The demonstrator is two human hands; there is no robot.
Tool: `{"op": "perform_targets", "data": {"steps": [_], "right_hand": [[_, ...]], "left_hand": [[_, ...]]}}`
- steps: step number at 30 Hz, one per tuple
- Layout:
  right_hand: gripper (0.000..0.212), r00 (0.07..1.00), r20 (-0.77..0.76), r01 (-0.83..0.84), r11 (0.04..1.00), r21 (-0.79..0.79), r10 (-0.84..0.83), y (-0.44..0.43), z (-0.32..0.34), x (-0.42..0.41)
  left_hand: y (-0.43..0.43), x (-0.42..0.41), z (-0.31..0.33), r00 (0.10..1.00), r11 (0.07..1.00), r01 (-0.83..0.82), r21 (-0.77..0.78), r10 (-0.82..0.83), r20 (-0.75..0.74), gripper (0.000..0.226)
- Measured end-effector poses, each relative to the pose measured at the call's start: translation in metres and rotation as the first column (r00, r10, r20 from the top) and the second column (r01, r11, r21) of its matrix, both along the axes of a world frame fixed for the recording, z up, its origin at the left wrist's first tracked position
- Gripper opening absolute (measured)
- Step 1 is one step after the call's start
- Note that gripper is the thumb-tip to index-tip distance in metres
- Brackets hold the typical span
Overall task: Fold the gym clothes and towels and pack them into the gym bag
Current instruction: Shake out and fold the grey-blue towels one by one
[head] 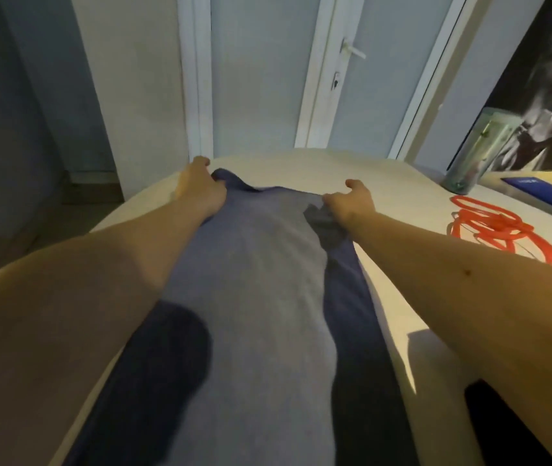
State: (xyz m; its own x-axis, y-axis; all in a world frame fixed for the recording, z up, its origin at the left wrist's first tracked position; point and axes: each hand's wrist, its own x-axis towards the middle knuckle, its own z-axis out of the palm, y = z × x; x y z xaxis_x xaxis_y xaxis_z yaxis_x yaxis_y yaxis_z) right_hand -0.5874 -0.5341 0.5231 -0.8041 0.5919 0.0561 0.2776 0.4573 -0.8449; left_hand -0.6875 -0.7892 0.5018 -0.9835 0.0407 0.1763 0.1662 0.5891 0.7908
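A grey-blue garment (257,297) with darker blue side panels lies stretched lengthwise down the middle of the cream table (392,193). My left hand (200,188) grips its far left corner, fingers closed on the cloth. My right hand (348,201) pinches the far right corner, where the fabric bunches up. Both arms reach forward over the garment. The near end of the garment runs out of the bottom of the view. No gym bag is in view.
A coiled orange cord (499,230) lies on the table at the right. Behind it stand a clear green tumbler (479,153) and a blue flat object (550,193). A poster (550,95) leans at the far right. White doors (267,79) stand beyond the table.
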Motion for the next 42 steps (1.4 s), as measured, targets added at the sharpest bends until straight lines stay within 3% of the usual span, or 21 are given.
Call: {"op": "perform_targets", "data": {"steps": [2, 5, 11, 15, 19, 24, 26, 29, 32, 37, 42], "right_hand": [[0.067, 0.998, 0.032, -0.056, 0.993, 0.108, 0.053, -0.002, -0.006, 0.000], [0.056, 0.993, 0.094, -0.095, 0.974, 0.206, 0.077, -0.010, -0.002, 0.007], [0.038, 0.955, 0.268, -0.215, 0.922, 0.321, 0.129, -0.048, 0.031, 0.060], [0.005, 0.938, 0.312, -0.255, 0.910, 0.327, 0.151, -0.084, 0.049, 0.131], [0.012, 0.965, 0.217, -0.191, 0.961, 0.200, 0.147, -0.115, 0.042, 0.219], [0.033, 0.984, 0.054, -0.173, 0.985, 0.018, 0.172, -0.155, 0.019, 0.343], [0.028, 0.984, -0.047, -0.170, 0.984, 0.049, 0.172, -0.163, 0.008, 0.397], [0.025, 0.985, -0.076, -0.141, 0.979, 0.148, 0.153, -0.167, -0.003, 0.471], [0.044, 0.981, -0.067, -0.166, 0.970, 0.175, 0.180, -0.164, -0.012, 0.516], [0.040, 0.956, 0.064, -0.289, 0.886, 0.363, 0.286, -0.154, -0.040, 0.551], [0.027, 0.958, -0.037, -0.247, 0.882, 0.401, 0.285, -0.154, -0.050, 0.557]], "left_hand": [[0.006, 0.003, -0.005, 0.995, 0.994, 0.103, -0.028, -0.103, -0.007, 0.073], [0.004, 0.009, -0.011, 0.979, 0.970, 0.198, -0.140, -0.202, -0.017, 0.085], [-0.028, 0.083, 0.002, 0.975, 0.930, 0.213, -0.301, -0.221, 0.008, 0.067], [-0.051, 0.185, 0.010, 0.961, 0.874, 0.221, -0.433, -0.272, -0.058, 0.039], [-0.072, 0.304, 0.015, 0.939, 0.844, 0.234, -0.484, -0.325, -0.113, 0.024], [-0.101, 0.440, 0.009, 0.906, 0.883, 0.286, -0.373, -0.376, -0.195, 0.007], [-0.106, 0.484, 0.006, 0.896, 0.887, 0.317, -0.336, -0.396, -0.200, 0.008], [-0.106, 0.529, 0.002, 0.877, 0.882, 0.354, -0.312, -0.429, -0.219, 0.014], [-0.099, 0.552, -0.002, 0.871, 0.881, 0.364, -0.303, -0.437, -0.223, 0.012], [-0.080, 0.580, -0.013, 0.866, 0.839, 0.398, -0.372, -0.477, -0.149, 0.018], [-0.072, 0.591, -0.019, 0.902, 0.857, 0.356, -0.373, -0.420, -0.104, 0.018]]}}
